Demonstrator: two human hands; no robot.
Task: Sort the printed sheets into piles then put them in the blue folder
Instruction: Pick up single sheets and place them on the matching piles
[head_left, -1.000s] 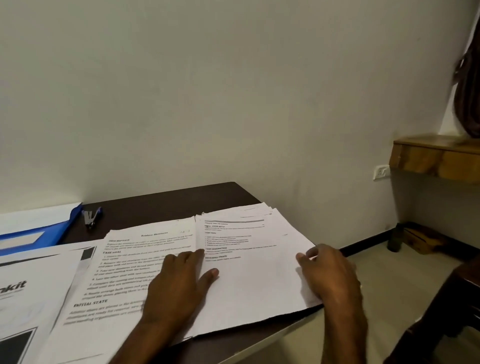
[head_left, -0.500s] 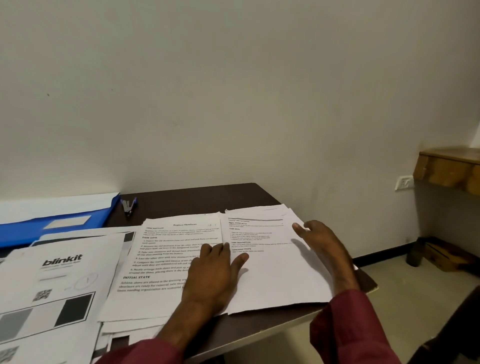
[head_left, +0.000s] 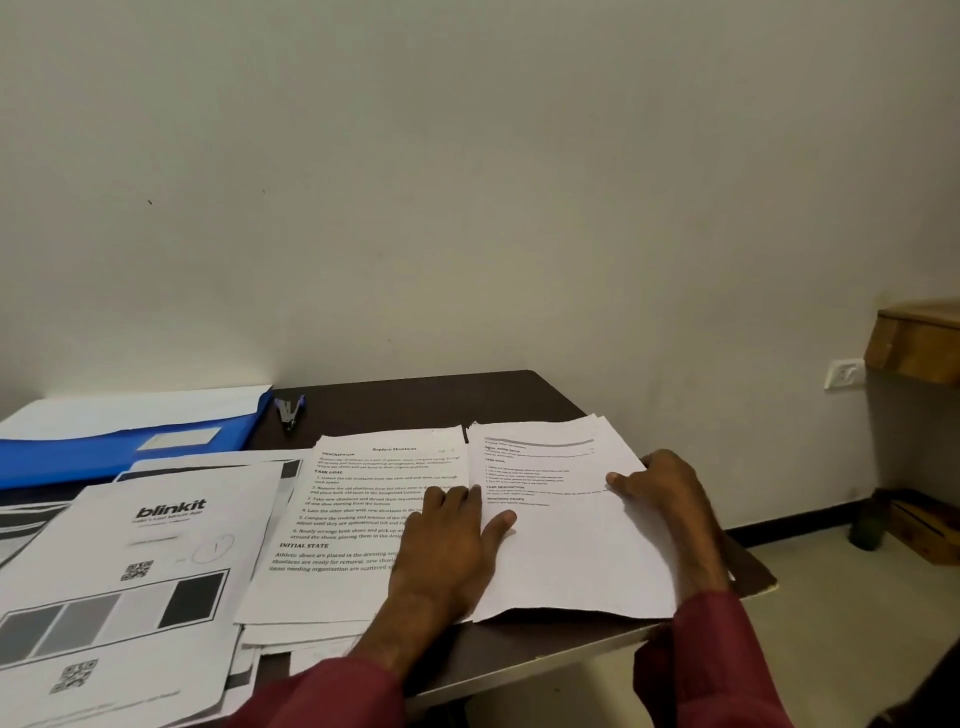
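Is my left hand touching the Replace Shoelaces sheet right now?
Touching. The head view shows the left hand lying flat on the Replace Shoelaces sheet, its fingers covering part of the printed text.

Left hand (head_left: 447, 551) covers the lower right of the Replace Shoelaces sheet (head_left: 353, 519); line ends there are hidden. Pile (head_left: 561, 551) just right of that sheet: print too small to read. Right hand (head_left: 670, 499) is at the pile's far edge with its fingers out of sight, so the grip cannot be determined. Blue folder (head_left: 78, 457), behind and left of the sheet, is cut by the frame edge. Blinkit sheet (head_left: 130, 571), left of the sheet, is cut at the bottom.
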